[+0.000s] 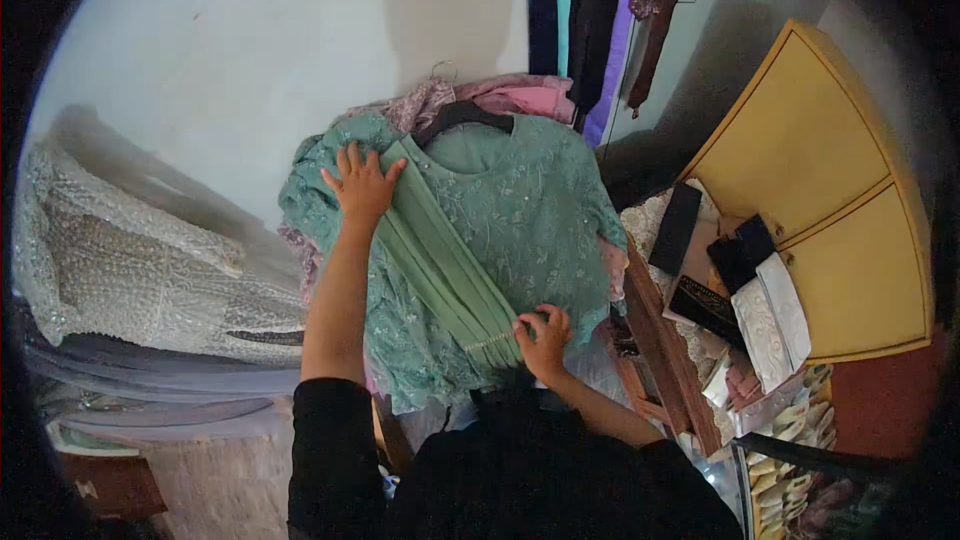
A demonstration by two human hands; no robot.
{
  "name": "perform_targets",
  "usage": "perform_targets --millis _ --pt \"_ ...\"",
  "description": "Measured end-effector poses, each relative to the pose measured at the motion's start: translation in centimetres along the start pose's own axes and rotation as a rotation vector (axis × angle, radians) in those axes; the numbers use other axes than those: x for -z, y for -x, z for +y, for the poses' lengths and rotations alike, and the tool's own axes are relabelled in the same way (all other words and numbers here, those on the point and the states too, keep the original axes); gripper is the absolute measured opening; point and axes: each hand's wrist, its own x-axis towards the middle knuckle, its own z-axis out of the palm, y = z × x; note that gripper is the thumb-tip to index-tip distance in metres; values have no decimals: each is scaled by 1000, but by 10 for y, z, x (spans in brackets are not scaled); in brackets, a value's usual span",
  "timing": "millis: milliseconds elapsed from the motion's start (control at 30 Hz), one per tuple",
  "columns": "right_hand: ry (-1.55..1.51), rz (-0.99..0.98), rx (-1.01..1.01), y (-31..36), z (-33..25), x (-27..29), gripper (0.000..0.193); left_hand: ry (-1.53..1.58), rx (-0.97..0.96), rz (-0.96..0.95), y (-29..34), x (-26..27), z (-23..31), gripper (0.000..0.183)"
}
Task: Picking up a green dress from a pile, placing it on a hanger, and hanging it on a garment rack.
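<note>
A green embroidered blouse (540, 205) hangs on a black hanger (466, 117) in front of me. Across its front, from the left shoulder down to the lower right, runs a pale green pleated sash (440, 250) with a beaded trim near its lower end. My left hand (362, 184) lies with fingers spread at the blouse's left shoulder, touching the sash's upper end. Down at the sash's lower right edge, my right hand (544, 342) pinches the cloth between curled fingers.
Behind the blouse hang pink garments (525, 95). A beaded pale gown (150, 275) hangs at left. On the right, clutch bags (675, 228) lie on a wooden-edged table (668, 365) beside a yellow cabinet (815, 130). Long dark and purple cloths (612, 50) hang on the wall.
</note>
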Motion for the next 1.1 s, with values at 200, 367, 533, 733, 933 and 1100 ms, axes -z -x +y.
perform_targets --millis 200,367,533,733,933,1100 --pt "23 1 131 7 -10 13 42 90 85 83 5 7 14 46" --pt "130 -199 589 -4 -31 12 50 161 -458 50 43 -2 4 53" --pt "145 -316 706 -33 -72 -8 51 173 -298 -57 18 -11 2 58" --pt "366 -384 528 -32 -64 -12 56 463 -252 -136 1 8 -13 53" --pt "323 -202 697 -72 -95 -25 55 291 -348 -9 15 0 -16 51" --pt "281 -268 736 -121 -105 -56 57 147 -303 -24 -6 -28 2 50"
